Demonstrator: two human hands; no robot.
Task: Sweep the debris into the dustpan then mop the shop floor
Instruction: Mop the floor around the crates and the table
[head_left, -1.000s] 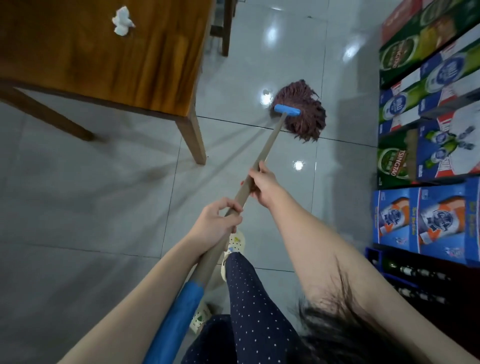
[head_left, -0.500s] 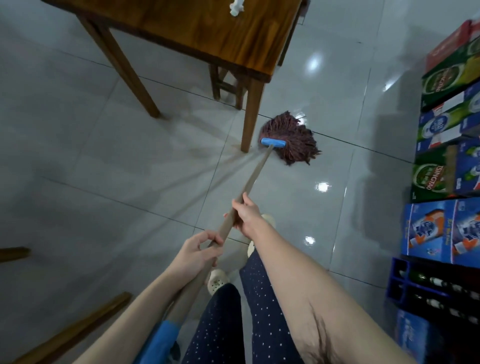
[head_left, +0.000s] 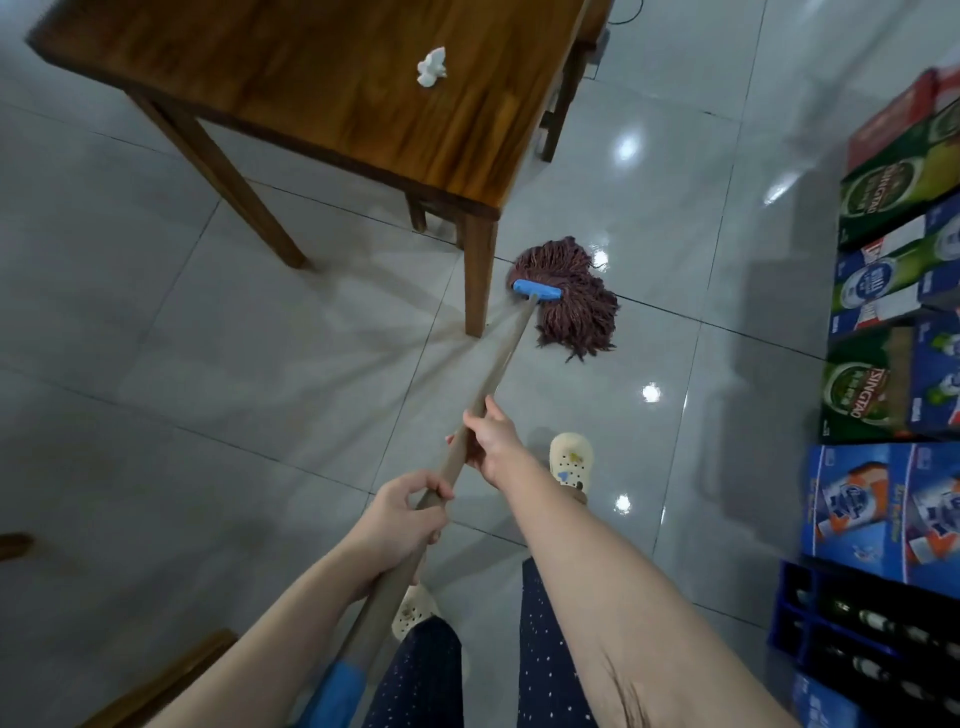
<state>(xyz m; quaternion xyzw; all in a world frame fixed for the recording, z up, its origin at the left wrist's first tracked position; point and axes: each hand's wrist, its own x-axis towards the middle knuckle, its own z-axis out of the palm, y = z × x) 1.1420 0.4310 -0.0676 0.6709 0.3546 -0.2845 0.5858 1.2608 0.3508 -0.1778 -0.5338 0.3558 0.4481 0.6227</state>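
A mop with a reddish-brown string head (head_left: 571, 299) and a blue clamp (head_left: 536, 290) rests on the glossy grey tile floor (head_left: 208, 389), just right of a table leg (head_left: 478, 275). Its long wooden handle (head_left: 501, 358) slants down towards me. My right hand (head_left: 491, 441) grips the handle further up. My left hand (head_left: 402, 514) grips it lower, nearer my body. No dustpan or debris shows on the floor.
A wooden table (head_left: 337, 78) with a crumpled white tissue (head_left: 431, 73) stands ahead on the left. Stacked beer cartons (head_left: 893, 291) and a blue bottle crate (head_left: 857, 639) line the right side. My feet in cream clogs (head_left: 571, 462) stand below the hands. A wooden piece (head_left: 171, 675) lies at lower left.
The mop head has stayed by the table leg while I shifted back and my view swung. Both hands keep their grip on the handle.
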